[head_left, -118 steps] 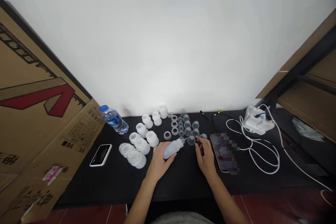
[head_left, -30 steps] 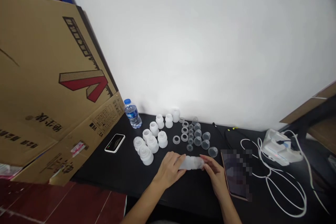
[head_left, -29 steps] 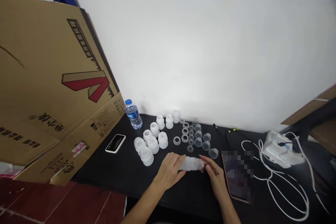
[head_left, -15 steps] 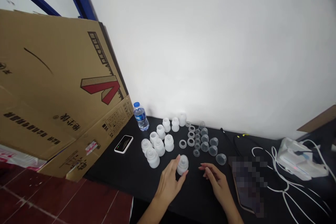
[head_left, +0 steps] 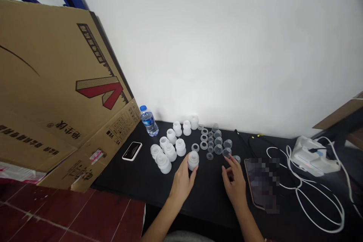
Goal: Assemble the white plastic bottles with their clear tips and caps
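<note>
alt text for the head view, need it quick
A person's left hand holds a small white bottle upright on a black table, and the open right hand is beside clear caps. More white bottles, rings, phones and a white cable lie around.

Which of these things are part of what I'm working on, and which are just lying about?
In hand: white bottle in left hand; other white bottles; rings; clear caps by right hand.
Lying about: water bottle, phone, second phone, charger, cardboard box.
</note>
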Tool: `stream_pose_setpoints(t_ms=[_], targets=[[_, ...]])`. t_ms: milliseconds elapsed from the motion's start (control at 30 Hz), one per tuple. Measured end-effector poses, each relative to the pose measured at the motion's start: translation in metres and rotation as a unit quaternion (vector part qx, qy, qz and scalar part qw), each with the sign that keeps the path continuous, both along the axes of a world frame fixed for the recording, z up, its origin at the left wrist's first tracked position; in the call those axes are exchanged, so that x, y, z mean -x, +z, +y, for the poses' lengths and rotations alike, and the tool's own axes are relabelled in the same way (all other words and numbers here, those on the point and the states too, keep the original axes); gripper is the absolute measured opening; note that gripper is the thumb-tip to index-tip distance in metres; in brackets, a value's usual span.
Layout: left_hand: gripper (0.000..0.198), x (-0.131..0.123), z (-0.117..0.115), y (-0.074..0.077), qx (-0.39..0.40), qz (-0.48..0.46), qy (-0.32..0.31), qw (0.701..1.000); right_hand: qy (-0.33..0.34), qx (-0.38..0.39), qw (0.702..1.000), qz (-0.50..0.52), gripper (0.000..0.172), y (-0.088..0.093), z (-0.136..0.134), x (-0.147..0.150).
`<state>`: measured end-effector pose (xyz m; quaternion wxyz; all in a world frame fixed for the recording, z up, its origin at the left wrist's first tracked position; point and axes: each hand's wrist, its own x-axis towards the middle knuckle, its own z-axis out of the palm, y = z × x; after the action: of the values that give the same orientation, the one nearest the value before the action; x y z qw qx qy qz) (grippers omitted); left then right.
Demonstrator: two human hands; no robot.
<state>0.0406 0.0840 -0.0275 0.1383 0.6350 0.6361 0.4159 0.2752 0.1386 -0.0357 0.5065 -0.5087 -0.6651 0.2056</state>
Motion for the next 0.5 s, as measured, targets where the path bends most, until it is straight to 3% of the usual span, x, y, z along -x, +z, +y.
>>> stream_pose_setpoints(t_ms=[167, 267, 400, 500], targets=[[0.050, -0.002, 0.019, 0.011, 0.017, -0.033, -0.008, 0.999, -0.095, -0.018, 0.993, -0.073, 0.061, -0.002, 0.008, 0.002], [0.052, -0.004, 0.022, 0.006, 0.017, -0.035, -0.001, 0.999, -0.108, -0.015, 0.990, -0.088, 0.056, -0.004, 0.009, 0.001], [0.064, -0.004, 0.002, -0.004, 0.014, -0.028, 0.022, 0.999, -0.107, -0.028, 0.991, -0.080, 0.041, -0.003, 0.006, 0.000], [0.059, 0.004, -0.020, 0.005, -0.026, -0.004, 0.032, 0.999, -0.107, -0.036, 0.990, -0.086, 0.038, -0.002, 0.004, 0.000]])
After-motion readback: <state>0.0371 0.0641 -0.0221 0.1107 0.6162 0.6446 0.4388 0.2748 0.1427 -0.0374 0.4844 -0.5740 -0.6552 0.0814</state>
